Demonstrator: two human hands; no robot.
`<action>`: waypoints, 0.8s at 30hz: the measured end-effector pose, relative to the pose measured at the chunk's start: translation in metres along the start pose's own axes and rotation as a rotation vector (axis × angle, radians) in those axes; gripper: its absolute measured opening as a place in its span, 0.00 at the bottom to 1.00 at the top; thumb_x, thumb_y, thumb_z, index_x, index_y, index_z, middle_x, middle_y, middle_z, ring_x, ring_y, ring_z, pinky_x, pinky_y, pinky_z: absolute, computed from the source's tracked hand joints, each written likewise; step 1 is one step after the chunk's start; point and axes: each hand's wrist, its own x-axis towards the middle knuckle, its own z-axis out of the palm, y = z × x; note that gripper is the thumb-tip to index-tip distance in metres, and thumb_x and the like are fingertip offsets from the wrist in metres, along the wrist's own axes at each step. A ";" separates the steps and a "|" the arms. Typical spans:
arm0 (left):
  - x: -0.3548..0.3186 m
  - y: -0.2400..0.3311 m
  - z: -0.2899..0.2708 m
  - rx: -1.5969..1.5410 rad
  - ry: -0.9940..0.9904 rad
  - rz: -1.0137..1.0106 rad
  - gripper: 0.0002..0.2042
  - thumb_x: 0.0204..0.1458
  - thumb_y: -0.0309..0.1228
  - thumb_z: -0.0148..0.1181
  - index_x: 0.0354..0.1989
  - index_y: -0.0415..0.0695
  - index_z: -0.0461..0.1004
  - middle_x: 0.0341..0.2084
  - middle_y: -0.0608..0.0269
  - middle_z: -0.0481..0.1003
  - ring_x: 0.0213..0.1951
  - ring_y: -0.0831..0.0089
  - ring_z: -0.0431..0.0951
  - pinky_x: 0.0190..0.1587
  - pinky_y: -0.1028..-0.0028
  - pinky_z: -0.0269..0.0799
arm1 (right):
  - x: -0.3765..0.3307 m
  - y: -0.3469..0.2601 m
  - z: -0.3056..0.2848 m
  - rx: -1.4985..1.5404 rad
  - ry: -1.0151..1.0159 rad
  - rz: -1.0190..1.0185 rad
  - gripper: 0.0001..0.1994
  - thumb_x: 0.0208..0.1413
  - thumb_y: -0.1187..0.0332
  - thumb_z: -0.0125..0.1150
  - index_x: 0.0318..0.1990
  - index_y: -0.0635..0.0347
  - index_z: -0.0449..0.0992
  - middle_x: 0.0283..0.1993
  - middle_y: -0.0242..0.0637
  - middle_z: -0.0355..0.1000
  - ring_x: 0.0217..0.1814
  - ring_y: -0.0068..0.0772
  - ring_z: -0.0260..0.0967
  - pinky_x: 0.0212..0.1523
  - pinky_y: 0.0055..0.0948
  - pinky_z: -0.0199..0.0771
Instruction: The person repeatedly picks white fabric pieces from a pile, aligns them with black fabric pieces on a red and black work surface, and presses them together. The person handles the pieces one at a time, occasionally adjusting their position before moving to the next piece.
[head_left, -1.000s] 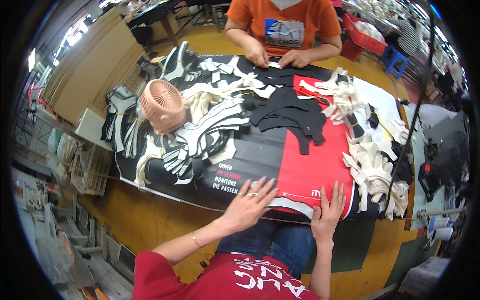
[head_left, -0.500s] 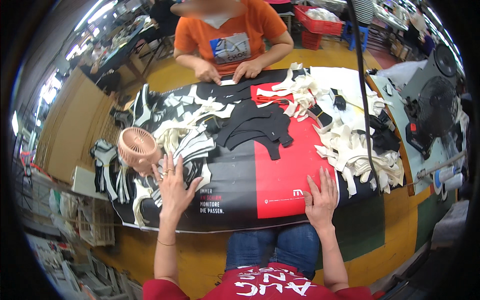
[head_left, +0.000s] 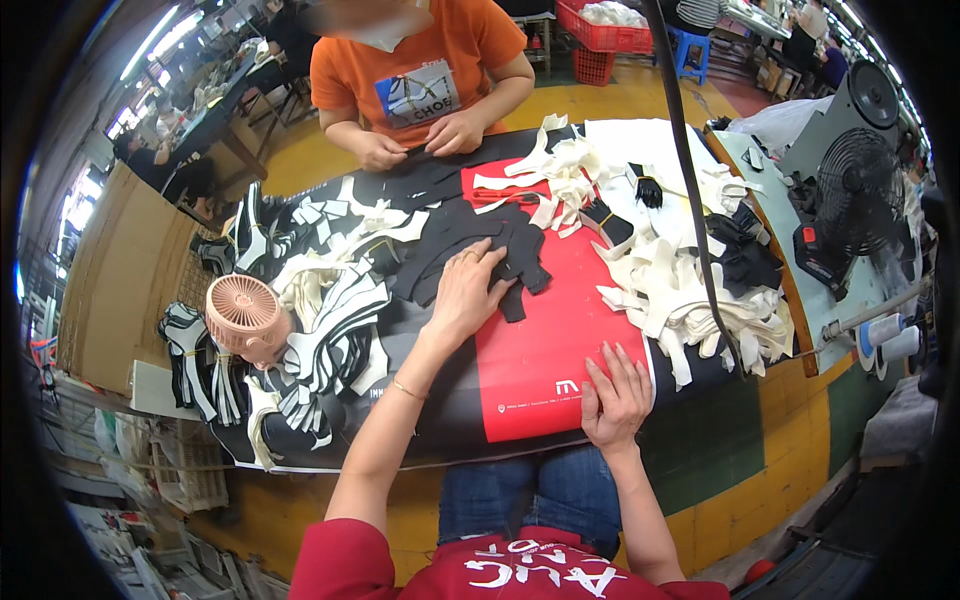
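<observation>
My left hand (head_left: 468,292) reaches forward over a loose stack of cut black fabric pieces (head_left: 440,250). Its fingers are stretched out and touch the right part of that stack. Flat on the red part of the table cover (head_left: 520,385) rests my right hand (head_left: 616,400), fingers extended and nothing under them that I can see. Left of my left forearm lie bundles of black-and-white fabric strips (head_left: 330,335). Cream fabric pieces (head_left: 680,295) are heaped beyond my right hand.
A pink small fan (head_left: 245,310) stands at the table's left. Across the table a person in an orange shirt (head_left: 420,75) has both hands near the far edge. A dark cable (head_left: 690,180) hangs over the right side. A black fan (head_left: 860,185) stands on the side table.
My left hand has moved right and forward from the striped strips onto the black pieces. My right hand stays on the red cover. The person opposite has raised their hands from a white piece.
</observation>
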 end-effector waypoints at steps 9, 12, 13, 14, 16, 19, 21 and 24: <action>0.016 -0.041 -0.026 -0.037 0.114 -0.069 0.30 0.48 0.45 0.71 0.57 0.40 0.75 0.55 0.46 0.74 0.58 0.52 0.73 0.61 0.56 0.65 | 0.001 0.001 -0.002 -0.007 0.000 -0.017 0.15 0.57 0.59 0.58 0.44 0.55 0.84 0.56 0.44 0.77 0.62 0.42 0.73 0.65 0.40 0.61; 0.029 -0.061 -0.025 0.095 0.129 -0.140 0.23 0.51 0.39 0.69 0.53 0.38 0.77 0.48 0.47 0.77 0.52 0.51 0.76 0.57 0.59 0.68 | 0.002 0.000 -0.002 -0.001 0.002 -0.011 0.14 0.56 0.60 0.58 0.44 0.55 0.84 0.56 0.44 0.77 0.61 0.42 0.73 0.65 0.40 0.61; 0.031 -0.066 -0.023 0.131 0.108 -0.148 0.21 0.52 0.37 0.68 0.51 0.38 0.78 0.46 0.47 0.78 0.50 0.51 0.77 0.55 0.60 0.69 | 0.003 -0.001 -0.002 -0.002 0.003 -0.005 0.14 0.56 0.60 0.58 0.43 0.55 0.84 0.56 0.44 0.77 0.61 0.42 0.73 0.65 0.40 0.61; 0.032 -0.069 -0.021 0.132 0.122 -0.139 0.19 0.52 0.37 0.68 0.49 0.38 0.79 0.45 0.46 0.78 0.49 0.50 0.77 0.54 0.59 0.70 | 0.004 -0.001 -0.003 0.000 0.008 -0.006 0.14 0.56 0.60 0.58 0.43 0.55 0.84 0.56 0.44 0.77 0.61 0.42 0.73 0.64 0.40 0.62; 0.031 -0.072 -0.019 0.124 0.116 -0.151 0.16 0.52 0.35 0.68 0.45 0.38 0.80 0.43 0.45 0.77 0.47 0.49 0.77 0.51 0.59 0.72 | 0.005 -0.002 -0.003 0.005 0.013 -0.004 0.13 0.56 0.61 0.59 0.42 0.55 0.84 0.56 0.43 0.77 0.60 0.43 0.74 0.64 0.40 0.63; 0.028 -0.074 -0.019 0.087 0.240 -0.143 0.10 0.53 0.31 0.66 0.39 0.37 0.79 0.35 0.49 0.79 0.40 0.53 0.80 0.45 0.61 0.73 | 0.006 -0.001 -0.003 0.016 0.024 -0.012 0.13 0.55 0.62 0.59 0.42 0.56 0.84 0.55 0.43 0.77 0.59 0.43 0.74 0.62 0.41 0.65; 0.027 -0.076 -0.019 0.023 0.236 -0.176 0.08 0.54 0.29 0.65 0.37 0.37 0.78 0.32 0.50 0.79 0.37 0.56 0.80 0.43 0.64 0.74 | 0.006 0.001 -0.002 0.016 0.029 -0.016 0.12 0.55 0.62 0.59 0.42 0.55 0.84 0.54 0.44 0.78 0.58 0.43 0.75 0.61 0.41 0.66; 0.024 -0.077 -0.018 -0.183 0.213 -0.215 0.07 0.54 0.27 0.65 0.38 0.37 0.77 0.32 0.51 0.79 0.37 0.59 0.81 0.42 0.65 0.74 | 0.004 0.001 -0.002 0.041 0.044 0.010 0.12 0.54 0.63 0.60 0.42 0.56 0.84 0.54 0.44 0.77 0.58 0.43 0.74 0.61 0.41 0.65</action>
